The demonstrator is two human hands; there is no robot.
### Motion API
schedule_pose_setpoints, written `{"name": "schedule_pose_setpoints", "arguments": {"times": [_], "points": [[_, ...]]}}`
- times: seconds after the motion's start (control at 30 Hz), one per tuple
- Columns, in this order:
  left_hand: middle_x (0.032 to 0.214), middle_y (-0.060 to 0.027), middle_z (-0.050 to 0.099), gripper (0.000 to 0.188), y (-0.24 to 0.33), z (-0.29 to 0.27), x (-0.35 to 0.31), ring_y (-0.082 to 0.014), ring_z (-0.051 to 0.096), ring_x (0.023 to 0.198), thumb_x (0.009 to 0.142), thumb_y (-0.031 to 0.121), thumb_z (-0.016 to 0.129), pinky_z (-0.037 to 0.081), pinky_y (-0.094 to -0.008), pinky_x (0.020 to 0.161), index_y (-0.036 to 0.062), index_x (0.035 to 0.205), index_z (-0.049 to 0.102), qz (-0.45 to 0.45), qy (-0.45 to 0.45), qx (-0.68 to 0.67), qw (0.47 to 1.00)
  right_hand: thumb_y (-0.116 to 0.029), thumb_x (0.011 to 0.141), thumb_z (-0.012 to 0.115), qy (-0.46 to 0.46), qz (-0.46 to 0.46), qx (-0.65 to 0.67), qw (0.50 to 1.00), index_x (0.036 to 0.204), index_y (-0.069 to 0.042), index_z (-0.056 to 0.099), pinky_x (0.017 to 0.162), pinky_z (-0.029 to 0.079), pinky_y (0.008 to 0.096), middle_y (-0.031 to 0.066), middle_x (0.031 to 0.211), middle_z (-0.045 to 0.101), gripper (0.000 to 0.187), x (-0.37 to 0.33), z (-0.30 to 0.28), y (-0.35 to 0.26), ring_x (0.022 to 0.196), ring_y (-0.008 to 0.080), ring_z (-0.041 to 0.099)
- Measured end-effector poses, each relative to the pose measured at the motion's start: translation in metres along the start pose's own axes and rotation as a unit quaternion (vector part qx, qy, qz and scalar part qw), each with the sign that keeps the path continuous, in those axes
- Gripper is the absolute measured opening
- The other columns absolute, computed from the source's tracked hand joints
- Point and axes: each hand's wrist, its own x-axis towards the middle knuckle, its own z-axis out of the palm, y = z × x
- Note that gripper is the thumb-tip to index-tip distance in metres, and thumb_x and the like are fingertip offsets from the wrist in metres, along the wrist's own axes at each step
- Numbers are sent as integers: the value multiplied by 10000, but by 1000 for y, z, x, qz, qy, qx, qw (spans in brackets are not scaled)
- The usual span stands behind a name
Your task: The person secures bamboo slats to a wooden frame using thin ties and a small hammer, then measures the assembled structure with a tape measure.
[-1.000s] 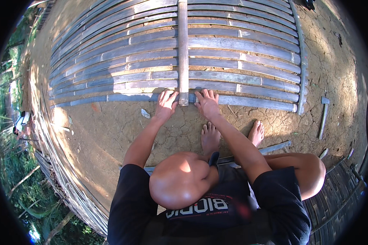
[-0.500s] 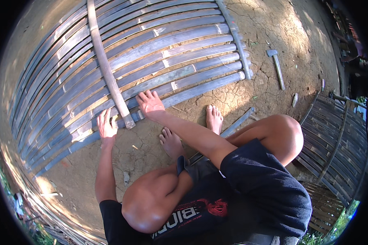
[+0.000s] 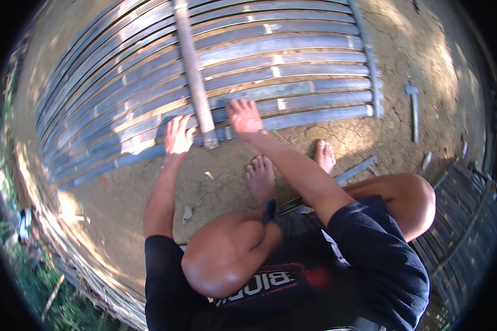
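Note:
A panel of long grey split-bamboo slats [image 3: 315, 84] lies on the ground in front of me. A round bamboo crosspiece [image 3: 192, 71] runs across its middle, its near end sticking out past the nearest slat. On the left of this crosspiece, my left hand [image 3: 179, 135] rests on the nearest slats, fingers apart and thumb out toward the pole. My right hand [image 3: 244, 117] lies on the slats just right of the pole, fingers stretched forward. Neither hand holds anything that I can see; the undersides of the fingers are hidden.
A hammer [image 3: 413, 110] lies on the cracked soil at the right. Nearer sits a loose bamboo strip [image 3: 356, 170] by my foot [image 3: 324, 156]. A second, darker slatted panel [image 3: 461, 220] stands at the lower right. Bundled strips [image 3: 74, 251] line the left edge.
The view has shifted left, so the panel, the hammer and both hands appear farther right and slightly higher. Both hands stay on the slats beside the crosspiece.

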Motion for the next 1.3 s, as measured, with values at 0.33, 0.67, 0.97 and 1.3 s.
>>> {"name": "schedule_pose_setpoints", "arguments": {"times": [0.33,0.67,0.97,1.3], "points": [[1178,-70,574,463,-3,2,-2,-284,530,1121,815,219,720,423,-440,978,113,1245,584,-2,-3,12,1000,-130,899,503,-46,6,55,997,1200,-61,558,941,396,457,92,1199,517,313,-1,-11,-1,1169,267,468],[1203,-82,557,439,-5,5,-2,-297,514,1137,832,211,709,413,-444,995,87,1232,575,4,-17,2,1000,-202,900,556,-48,11,72,996,1218,-80,559,911,402,469,72,1201,511,340,-6,-11,3,1143,269,468],[1202,-92,561,446,-5,3,-5,-303,514,1137,829,204,710,410,-444,1000,110,1244,575,-2,-2,-23,1000,-229,874,647,-43,4,72,996,1232,-81,565,907,412,457,82,1189,522,396,-5,-16,0,1150,288,474],[1325,-147,543,432,-17,-20,21,-346,508,1227,898,210,647,399,-459,1071,70,1295,552,-53,24,-46,997,-274,891,660,11,9,64,998,1307,-114,568,997,366,481,97,1278,520,455,19,-34,41,1196,305,463]]}}
